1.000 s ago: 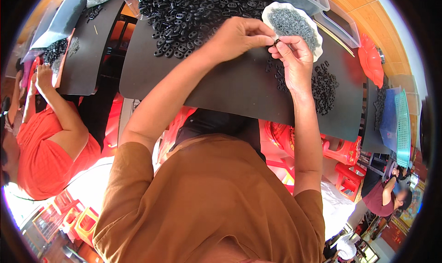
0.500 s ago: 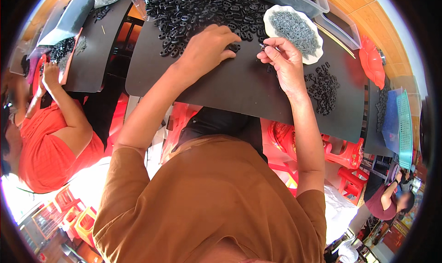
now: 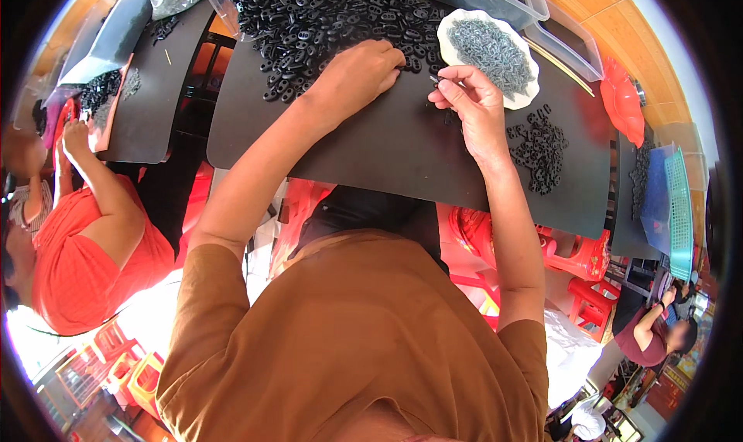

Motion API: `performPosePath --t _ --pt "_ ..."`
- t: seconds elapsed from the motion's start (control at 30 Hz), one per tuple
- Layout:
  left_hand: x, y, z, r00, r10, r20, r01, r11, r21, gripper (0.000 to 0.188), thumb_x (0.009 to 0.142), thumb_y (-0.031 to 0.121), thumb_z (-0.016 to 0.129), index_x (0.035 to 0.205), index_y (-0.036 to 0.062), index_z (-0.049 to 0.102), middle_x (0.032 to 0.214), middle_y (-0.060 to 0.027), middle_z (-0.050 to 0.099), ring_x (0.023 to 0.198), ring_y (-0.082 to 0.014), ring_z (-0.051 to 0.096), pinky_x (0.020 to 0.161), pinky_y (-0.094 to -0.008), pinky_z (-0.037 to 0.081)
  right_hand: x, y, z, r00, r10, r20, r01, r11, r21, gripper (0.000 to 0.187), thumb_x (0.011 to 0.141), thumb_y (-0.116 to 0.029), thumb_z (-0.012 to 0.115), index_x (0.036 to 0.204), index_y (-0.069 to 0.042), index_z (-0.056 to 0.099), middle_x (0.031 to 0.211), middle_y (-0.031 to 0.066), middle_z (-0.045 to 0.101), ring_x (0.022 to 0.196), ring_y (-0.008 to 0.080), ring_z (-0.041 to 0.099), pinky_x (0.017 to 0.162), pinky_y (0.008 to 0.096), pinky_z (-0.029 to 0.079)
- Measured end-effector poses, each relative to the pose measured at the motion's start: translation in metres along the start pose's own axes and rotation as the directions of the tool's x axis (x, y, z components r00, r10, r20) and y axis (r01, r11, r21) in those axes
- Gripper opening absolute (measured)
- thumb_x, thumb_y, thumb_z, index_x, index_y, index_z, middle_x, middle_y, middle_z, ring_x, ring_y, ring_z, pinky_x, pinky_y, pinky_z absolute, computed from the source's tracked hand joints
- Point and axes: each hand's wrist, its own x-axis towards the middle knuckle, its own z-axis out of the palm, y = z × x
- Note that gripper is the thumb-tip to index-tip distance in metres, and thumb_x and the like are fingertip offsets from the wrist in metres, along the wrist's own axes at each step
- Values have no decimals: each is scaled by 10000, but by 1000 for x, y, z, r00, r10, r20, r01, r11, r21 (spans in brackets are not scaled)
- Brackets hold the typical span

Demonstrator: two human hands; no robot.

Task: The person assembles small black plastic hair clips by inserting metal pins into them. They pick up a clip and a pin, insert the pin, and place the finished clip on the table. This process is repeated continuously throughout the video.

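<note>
A heap of small black oval pieces with holes spreads over the far side of the dark table. At its near edge is my left hand, palm down, with fingers and thumb drawn together; what lies between the fingertips is hidden. To the right, my right hand pinches a small grey pin between thumb and fingers, with something dark at the fingertips too small to make out. Just beyond that hand stands a white scalloped dish full of thin grey pins.
A smaller pile of black pieces lies right of my right forearm. Clear plastic bins and a thin stick are behind the dish, a red tray at the right. A co-worker in red sits at the left table.
My left fingers and thumb have closed together at the heap's edge, over a black piece that showed between them before. My right hand keeps its pinch, shifted very slightly.
</note>
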Motion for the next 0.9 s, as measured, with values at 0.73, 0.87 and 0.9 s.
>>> performPosePath --t 0.73,0.87,0.9 --pt "-10 12 -10 798 -378 469 543 115 -832 232 919 96 705 1130 6 671 908 -8 670 768 -56 606 735 -197 526 -7 7 17 999 -49 18 51 989 -137 75 945 -58 663 994 -3 653 904 57 695 794 144 710 685 229 545" --pt "-11 8 -6 815 -353 459 537 162 -828 245 910 89 712 1134 -4 676 866 -2 666 756 -57 602 708 -192 509 -8 5 19 998 -55 18 58 980 -191 60 942 -59 669 983 -16 661 895 44 698 782 124 701 671 214 521" --pt "-11 8 -5 817 -351 457 534 163 -830 243 910 91 713 1131 -4 679 863 -2 666 755 -58 602 705 -192 506 -8 4 20 999 -50 16 52 981 -189 58 941 -57 670 981 -16 661 892 42 697 780 122 698 671 214 521"
